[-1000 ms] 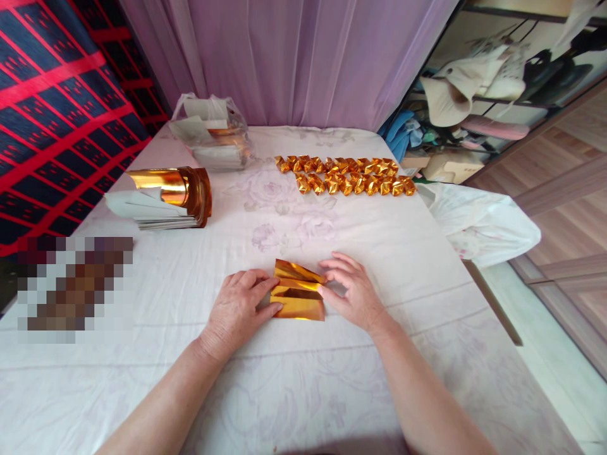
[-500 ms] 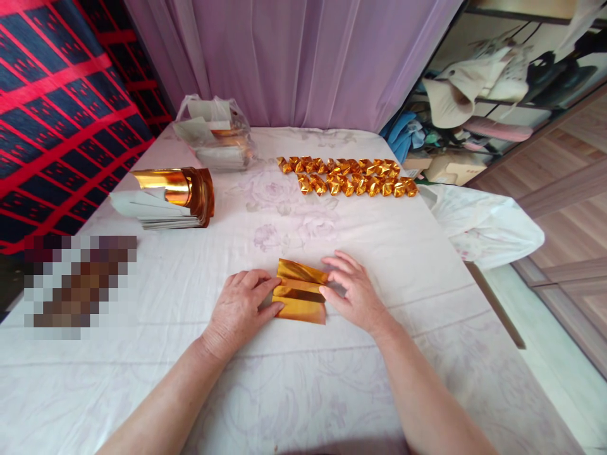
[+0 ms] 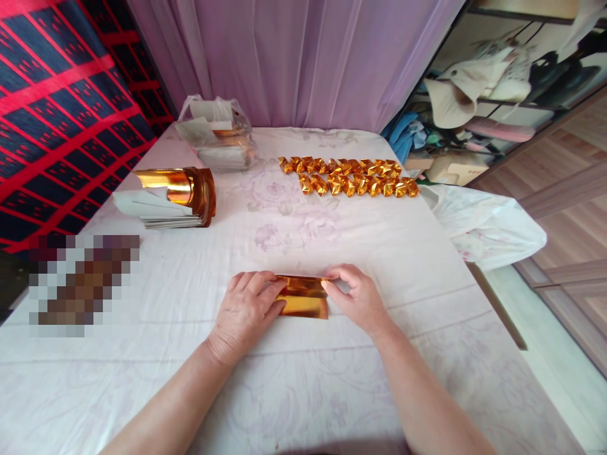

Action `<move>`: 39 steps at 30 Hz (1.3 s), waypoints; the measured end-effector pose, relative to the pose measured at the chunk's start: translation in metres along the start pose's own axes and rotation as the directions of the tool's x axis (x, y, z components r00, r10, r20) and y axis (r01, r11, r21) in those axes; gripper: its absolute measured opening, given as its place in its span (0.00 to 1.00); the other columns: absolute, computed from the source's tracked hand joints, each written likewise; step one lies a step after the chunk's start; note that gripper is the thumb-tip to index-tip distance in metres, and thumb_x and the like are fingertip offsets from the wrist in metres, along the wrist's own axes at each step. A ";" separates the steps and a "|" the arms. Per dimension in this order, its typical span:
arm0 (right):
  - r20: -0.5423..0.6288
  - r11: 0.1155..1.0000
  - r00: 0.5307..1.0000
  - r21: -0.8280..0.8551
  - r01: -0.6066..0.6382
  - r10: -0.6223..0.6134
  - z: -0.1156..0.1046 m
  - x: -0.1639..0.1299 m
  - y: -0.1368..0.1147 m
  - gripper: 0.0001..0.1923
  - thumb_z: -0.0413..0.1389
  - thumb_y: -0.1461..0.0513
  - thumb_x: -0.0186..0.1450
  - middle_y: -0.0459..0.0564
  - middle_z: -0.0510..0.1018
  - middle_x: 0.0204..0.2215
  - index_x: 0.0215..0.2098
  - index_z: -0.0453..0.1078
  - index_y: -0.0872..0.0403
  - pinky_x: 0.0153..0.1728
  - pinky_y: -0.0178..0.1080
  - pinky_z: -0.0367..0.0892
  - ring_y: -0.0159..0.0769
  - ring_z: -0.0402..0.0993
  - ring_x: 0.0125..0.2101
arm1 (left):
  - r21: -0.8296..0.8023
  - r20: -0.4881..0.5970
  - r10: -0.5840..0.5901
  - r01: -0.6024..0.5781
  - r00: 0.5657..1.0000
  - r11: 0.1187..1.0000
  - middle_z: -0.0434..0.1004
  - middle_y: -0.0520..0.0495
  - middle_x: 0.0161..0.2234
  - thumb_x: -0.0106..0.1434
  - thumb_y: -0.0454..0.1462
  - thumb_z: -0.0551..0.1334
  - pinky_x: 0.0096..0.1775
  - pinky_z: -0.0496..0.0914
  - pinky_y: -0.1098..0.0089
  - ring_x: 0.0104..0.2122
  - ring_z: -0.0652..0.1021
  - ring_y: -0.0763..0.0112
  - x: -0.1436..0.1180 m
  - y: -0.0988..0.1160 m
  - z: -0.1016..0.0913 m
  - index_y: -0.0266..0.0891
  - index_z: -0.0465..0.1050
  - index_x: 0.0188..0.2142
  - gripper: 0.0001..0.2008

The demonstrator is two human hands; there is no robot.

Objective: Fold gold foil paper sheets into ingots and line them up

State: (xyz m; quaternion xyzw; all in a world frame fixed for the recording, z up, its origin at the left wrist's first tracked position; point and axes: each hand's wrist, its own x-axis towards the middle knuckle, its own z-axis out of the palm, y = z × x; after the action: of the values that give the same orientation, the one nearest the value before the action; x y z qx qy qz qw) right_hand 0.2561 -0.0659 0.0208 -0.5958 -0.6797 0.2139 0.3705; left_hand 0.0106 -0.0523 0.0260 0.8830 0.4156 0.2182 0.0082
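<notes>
A sheet of shiny gold foil paper (image 3: 304, 306) lies on the table in front of me, its far part folded over toward me. At its left end, my left hand (image 3: 249, 309) grips it, with the thumb on the near part and fingers at the far fold. My right hand (image 3: 356, 297) pinches the far right corner between thumb and forefinger. Farther off, two rows of folded gold foil pieces (image 3: 348, 167) run side by side. To the left stands a curled stack of gold foil sheets (image 3: 206, 196) with pale backs.
Behind the stack is a clear plastic bag (image 3: 222, 142) holding more sheets. A blurred-out patch (image 3: 85, 281) covers something at the table's left. The tablecloth (image 3: 265, 392) is pale and floral. A white plastic bag (image 3: 493, 221) hangs beyond the right edge, near shelves with a cap (image 3: 453, 101).
The far flap of the foil paper has been folded down toward me. My right hand has drawn in and closed on the far right corner. My left hand stays at the left end.
</notes>
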 end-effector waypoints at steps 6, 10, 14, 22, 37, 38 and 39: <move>-0.010 0.951 0.972 0.208 -0.227 0.234 0.009 -0.004 -0.007 0.09 0.56 0.54 0.61 0.45 0.79 0.25 0.29 0.69 0.50 0.26 0.34 0.65 0.33 0.73 0.25 | 0.070 -0.036 0.045 -0.042 0.998 0.997 0.78 0.46 0.43 0.65 0.31 0.61 0.46 0.66 0.56 0.42 0.75 0.60 -0.003 0.021 -0.002 0.44 0.74 0.49 0.14; 0.006 0.925 0.964 0.280 -0.258 0.268 0.015 -0.005 -0.015 0.10 0.56 0.54 0.61 0.44 0.77 0.23 0.28 0.69 0.51 0.27 0.34 0.65 0.33 0.73 0.25 | 0.027 -0.036 0.058 -0.057 0.998 0.998 0.79 0.47 0.42 0.68 0.33 0.59 0.48 0.64 0.56 0.42 0.76 0.61 -0.004 0.032 -0.003 0.44 0.74 0.49 0.11; 0.026 0.898 0.951 0.322 -0.299 0.307 0.019 -0.007 -0.024 0.10 0.56 0.53 0.61 0.44 0.76 0.23 0.30 0.70 0.51 0.27 0.34 0.66 0.33 0.72 0.25 | -0.059 0.006 0.035 -0.035 0.999 0.998 0.80 0.46 0.45 0.70 0.41 0.57 0.49 0.62 0.55 0.43 0.76 0.61 -0.002 0.038 -0.005 0.42 0.74 0.49 0.12; 0.113 0.818 0.937 0.462 -0.344 0.330 0.024 -0.008 -0.030 0.11 0.58 0.53 0.60 0.47 0.79 0.27 0.34 0.70 0.52 0.30 0.36 0.70 0.36 0.76 0.29 | -0.061 0.026 0.008 -0.006 1.000 0.998 0.78 0.42 0.49 0.69 0.43 0.57 0.50 0.62 0.54 0.44 0.75 0.58 -0.002 0.036 -0.004 0.42 0.72 0.53 0.16; 0.205 0.889 0.954 0.362 -0.282 0.220 0.022 -0.010 -0.037 0.09 0.57 0.58 0.59 0.48 0.83 0.33 0.37 0.72 0.51 0.36 0.39 0.70 0.38 0.79 0.35 | -0.024 -0.057 0.000 -0.001 0.998 1.000 0.79 0.42 0.48 0.68 0.39 0.59 0.48 0.63 0.55 0.41 0.78 0.59 0.000 0.031 0.000 0.38 0.72 0.51 0.13; 0.204 0.900 0.960 0.353 -0.255 0.192 0.022 -0.011 -0.037 0.09 0.56 0.59 0.59 0.48 0.82 0.34 0.37 0.73 0.51 0.37 0.39 0.70 0.38 0.78 0.36 | -0.032 -0.068 -0.004 0.001 0.998 0.999 0.79 0.42 0.47 0.69 0.39 0.59 0.48 0.63 0.55 0.41 0.78 0.59 0.000 0.031 0.000 0.38 0.72 0.50 0.13; 0.201 0.910 0.965 0.347 -0.229 0.166 0.022 -0.011 -0.038 0.09 0.56 0.60 0.59 0.48 0.82 0.34 0.38 0.73 0.51 0.37 0.39 0.70 0.38 0.78 0.36 | -0.044 -0.079 -0.008 0.004 0.997 0.999 0.80 0.42 0.47 0.69 0.39 0.59 0.47 0.63 0.56 0.41 0.78 0.60 0.000 0.031 0.000 0.38 0.72 0.49 0.12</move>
State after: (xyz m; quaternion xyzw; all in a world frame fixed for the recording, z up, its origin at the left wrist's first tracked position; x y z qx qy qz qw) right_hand 0.2149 -0.0810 0.0314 -0.5619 -0.5924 0.4226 0.3934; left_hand 0.0331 -0.0720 0.0324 0.8719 0.4133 0.2622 0.0118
